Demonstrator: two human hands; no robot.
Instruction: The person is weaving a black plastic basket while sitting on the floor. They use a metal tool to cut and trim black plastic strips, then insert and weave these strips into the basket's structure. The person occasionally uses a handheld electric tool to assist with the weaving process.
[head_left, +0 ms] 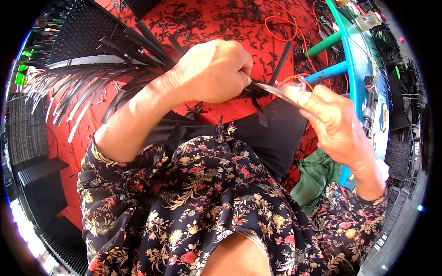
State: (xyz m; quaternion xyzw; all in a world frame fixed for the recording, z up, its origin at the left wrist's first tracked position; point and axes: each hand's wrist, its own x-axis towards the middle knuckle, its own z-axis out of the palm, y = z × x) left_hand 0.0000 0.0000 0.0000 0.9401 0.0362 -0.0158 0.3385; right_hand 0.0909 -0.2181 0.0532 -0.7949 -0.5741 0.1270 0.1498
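My left hand (215,71) is closed in a fist around black strips, and the strips' ends show by its fingertips. My right hand (334,115) grips a pointed metal blade tool (271,90), whose handle the fingers hide. The blade's tip points left and meets the dark strip beside my left hand; whether it cuts or pushes there I cannot tell. A black woven piece (87,34) spreads left of my left arm, with many loose strips (76,94) fanning from it. Other strips (146,46) stick up behind my left wrist.
Black strip cuttings (189,20) litter the red floor covering (60,133). On the right stands a blue and green frame (352,60), with a dark tool (368,99) on it and green cloth (317,177) beside it. An orange-red cord (294,30) curls behind. Stacked black woven pieces (27,133) stand left.
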